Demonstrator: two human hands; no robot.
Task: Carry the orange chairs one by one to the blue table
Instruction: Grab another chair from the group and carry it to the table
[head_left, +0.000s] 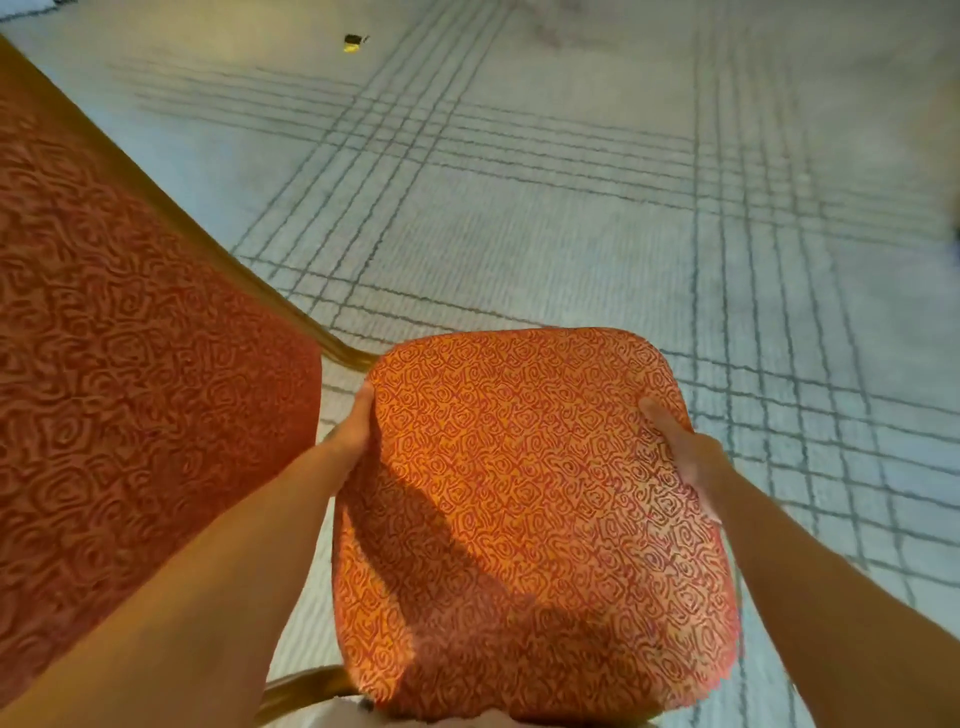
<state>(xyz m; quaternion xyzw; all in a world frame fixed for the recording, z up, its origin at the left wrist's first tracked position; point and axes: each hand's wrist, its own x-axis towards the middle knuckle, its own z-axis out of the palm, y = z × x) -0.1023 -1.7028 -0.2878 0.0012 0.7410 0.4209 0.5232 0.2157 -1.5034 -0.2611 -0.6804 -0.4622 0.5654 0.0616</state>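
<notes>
An orange chair with a swirl-patterned cushion fills the lower half of the head view. Its seat is in front of me and its padded back, edged by a gold frame, rises at the left. My left hand grips the seat's left edge. On the opposite edge my right hand holds the seat, fingers wrapped under and hidden. The blue table is not in view.
Pale carpet with dark grid lines spreads ahead and to the right. A small yellow and black object lies on the floor far ahead. A gold chair leg shows at the bottom.
</notes>
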